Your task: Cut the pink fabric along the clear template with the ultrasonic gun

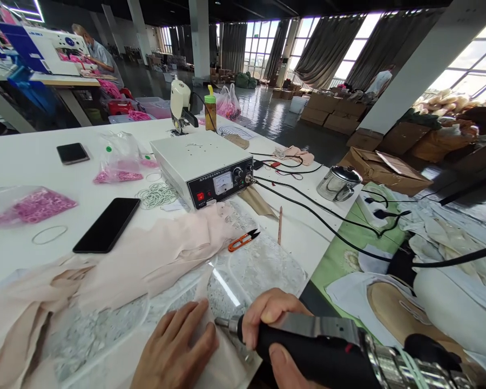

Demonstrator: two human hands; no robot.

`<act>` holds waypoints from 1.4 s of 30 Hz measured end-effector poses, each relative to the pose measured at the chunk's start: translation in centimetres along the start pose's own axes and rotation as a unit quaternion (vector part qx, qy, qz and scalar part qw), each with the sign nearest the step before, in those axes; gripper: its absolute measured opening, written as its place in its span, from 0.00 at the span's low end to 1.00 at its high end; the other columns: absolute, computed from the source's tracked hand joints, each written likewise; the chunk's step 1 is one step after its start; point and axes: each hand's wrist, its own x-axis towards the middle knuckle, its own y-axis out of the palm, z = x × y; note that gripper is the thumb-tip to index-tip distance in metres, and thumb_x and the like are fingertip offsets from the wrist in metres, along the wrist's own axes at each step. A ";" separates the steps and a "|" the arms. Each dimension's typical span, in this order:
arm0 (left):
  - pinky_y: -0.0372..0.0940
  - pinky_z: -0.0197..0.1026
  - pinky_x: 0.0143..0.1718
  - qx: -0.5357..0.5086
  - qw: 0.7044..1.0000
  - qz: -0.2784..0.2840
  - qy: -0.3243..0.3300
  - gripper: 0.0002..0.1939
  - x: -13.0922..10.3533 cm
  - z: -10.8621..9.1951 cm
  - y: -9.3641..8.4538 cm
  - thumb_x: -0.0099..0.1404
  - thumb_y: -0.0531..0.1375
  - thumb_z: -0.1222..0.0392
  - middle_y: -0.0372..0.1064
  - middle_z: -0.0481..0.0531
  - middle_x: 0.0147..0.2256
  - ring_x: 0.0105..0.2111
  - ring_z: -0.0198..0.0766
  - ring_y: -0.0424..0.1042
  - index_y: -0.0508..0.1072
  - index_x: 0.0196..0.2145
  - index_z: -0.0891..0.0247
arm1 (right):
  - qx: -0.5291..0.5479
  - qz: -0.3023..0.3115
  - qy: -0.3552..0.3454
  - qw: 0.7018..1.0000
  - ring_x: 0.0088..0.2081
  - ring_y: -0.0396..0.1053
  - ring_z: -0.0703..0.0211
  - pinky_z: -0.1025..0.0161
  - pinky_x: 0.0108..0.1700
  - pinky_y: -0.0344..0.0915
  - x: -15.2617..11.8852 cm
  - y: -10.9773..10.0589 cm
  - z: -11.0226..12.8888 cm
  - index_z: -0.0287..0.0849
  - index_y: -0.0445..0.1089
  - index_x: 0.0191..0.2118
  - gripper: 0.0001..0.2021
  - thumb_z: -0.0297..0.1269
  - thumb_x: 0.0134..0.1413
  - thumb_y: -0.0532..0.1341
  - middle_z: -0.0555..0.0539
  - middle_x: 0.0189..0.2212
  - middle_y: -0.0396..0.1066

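Observation:
My right hand (269, 319) is wrapped around a black and silver hand-held ultrasonic cutter (308, 346), whose metal tip points left. That tip sits just beside the fingers of my left hand (178, 343), at a thin pale pink fabric piece (229, 362). My left hand lies flat on this fabric, fingers stretched out. Beneath is a clear, glossy sheet (267, 265) over the white table. More pale pink fabric (157, 254) is spread to the left. Orange thread snips (243, 241) lie beyond my hands. Whether the tip touches the fabric I cannot tell.
A white control box (202, 156) with a meter stands ahead; black cables (328, 227) run from it to the right. A black phone (107, 226), bagged pink pieces (36, 208), rubber bands (157, 195) and a steel mug (339, 183) surround it. White padded pieces (457, 302) lie at right.

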 end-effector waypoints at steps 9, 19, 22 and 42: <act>0.59 0.47 0.47 -0.018 0.998 -0.036 -0.037 0.14 0.5 -0.8 0.1 0.77 0.49 0.62 0.75 0.56 0.49 0.48 0.48 0.71 0.75 0.40 0.57 | -0.056 0.033 -0.039 0.997 0.25 0.69 0.61 0.60 0.28 0.67 0.6 0.0 0.0 0.49 0.66 0.43 0.06 0.41 0.62 0.60 0.47 0.33 0.70; 0.60 0.47 0.47 -0.041 0.995 -0.056 -0.068 0.16 0.2 -1.3 0.6 0.78 0.48 0.58 0.75 0.56 0.49 0.48 0.47 0.72 0.76 0.40 0.56 | -0.071 0.044 -0.031 0.996 0.25 0.68 0.58 0.59 0.26 0.66 0.6 -0.2 -0.3 0.49 0.65 0.40 0.04 0.39 0.62 0.61 0.48 0.29 0.71; 0.60 0.47 0.47 -0.035 0.996 -0.055 -0.063 0.16 0.2 -1.3 0.6 0.78 0.48 0.59 0.75 0.55 0.49 0.48 0.47 0.71 0.75 0.41 0.56 | -0.074 0.049 -0.028 0.996 0.25 0.68 0.58 0.59 0.27 0.66 0.7 -0.2 -0.4 0.49 0.65 0.40 0.05 0.40 0.61 0.61 0.48 0.29 0.70; 0.60 0.49 0.49 -0.045 0.993 -0.080 -0.080 0.15 -0.6 -1.5 1.9 0.77 0.49 0.59 0.74 0.55 0.51 0.49 0.48 0.71 0.75 0.40 0.55 | -0.085 0.040 -0.042 0.995 0.27 0.68 0.59 0.58 0.32 0.69 1.8 0.7 -1.0 0.49 0.64 0.39 0.07 0.44 0.62 0.61 0.49 0.31 0.68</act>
